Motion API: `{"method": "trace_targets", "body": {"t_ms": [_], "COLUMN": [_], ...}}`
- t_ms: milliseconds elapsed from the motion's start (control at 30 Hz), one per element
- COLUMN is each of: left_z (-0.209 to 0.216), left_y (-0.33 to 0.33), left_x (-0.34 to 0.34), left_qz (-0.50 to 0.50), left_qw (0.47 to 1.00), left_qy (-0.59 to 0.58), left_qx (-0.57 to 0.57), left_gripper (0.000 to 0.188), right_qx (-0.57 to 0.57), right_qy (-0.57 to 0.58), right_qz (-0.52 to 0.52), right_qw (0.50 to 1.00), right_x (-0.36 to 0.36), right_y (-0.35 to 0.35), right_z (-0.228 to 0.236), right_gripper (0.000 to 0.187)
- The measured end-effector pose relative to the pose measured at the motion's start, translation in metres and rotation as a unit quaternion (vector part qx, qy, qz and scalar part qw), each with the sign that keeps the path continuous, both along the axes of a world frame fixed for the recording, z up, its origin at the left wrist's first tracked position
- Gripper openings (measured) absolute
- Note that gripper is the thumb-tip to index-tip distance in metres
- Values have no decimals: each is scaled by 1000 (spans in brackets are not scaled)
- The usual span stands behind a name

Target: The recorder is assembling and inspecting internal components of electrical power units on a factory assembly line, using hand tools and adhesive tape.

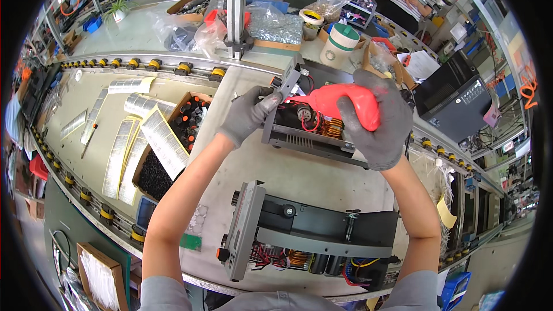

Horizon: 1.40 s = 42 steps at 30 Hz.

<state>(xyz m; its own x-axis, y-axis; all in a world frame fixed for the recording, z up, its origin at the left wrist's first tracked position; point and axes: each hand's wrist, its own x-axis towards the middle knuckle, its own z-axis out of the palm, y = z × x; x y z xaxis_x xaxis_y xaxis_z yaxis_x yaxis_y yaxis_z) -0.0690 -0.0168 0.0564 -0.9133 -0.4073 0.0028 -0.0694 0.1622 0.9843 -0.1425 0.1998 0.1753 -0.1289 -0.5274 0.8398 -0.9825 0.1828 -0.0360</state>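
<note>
Both my hands wear grey gloves. My right hand [377, 118] is wrapped round a smooth red tool [340, 99], narrow at its left end and bulging at the right; its exact kind I cannot make out. The narrow end is over an opened grey metal device [311, 141], where red wires and a copper coil [332, 128] show. My left hand [250, 112] grips the edge of this device's upright front panel [290, 78]. Nearer to me a second opened device [322, 233] lies on the bench, with knobs on its left panel and coils, black cylinders and wires along its near side.
Left of the devices stands a carton [186, 101] of small black and orange parts, with printed label sheets [164, 141] across it. A roller rail [132, 63] runs behind. Beyond are a metal post [236, 11], a white-green tub [340, 46] and bagged parts. Co-workers stand far off.
</note>
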Motion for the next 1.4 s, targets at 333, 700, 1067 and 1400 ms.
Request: {"method": "trace_targets", "body": {"t_ms": [333,700,1067,1400], "left_z": [2,3,0,4], "left_y": [3,4,4,3], "left_x": [5,6,6,2], "left_qz": [-11,-24,-19,-19], "left_qw": [1000,999,1000,999], "left_qy": [11,14,20,6], "left_qx": [-5,19,14,26], "left_gripper": [71,67,65,61], "right_qx": [-9,-29,-24,-37], "right_qy": [43,112,69,-38], "right_qz": [-14,4,-25,14], "right_qw": [999,993,997,998], "right_x": [11,6,2,-1], "right_y": [10,-1,6,35], "right_z": [13,14,10,0], "right_gripper": [37,42,36,36]}}
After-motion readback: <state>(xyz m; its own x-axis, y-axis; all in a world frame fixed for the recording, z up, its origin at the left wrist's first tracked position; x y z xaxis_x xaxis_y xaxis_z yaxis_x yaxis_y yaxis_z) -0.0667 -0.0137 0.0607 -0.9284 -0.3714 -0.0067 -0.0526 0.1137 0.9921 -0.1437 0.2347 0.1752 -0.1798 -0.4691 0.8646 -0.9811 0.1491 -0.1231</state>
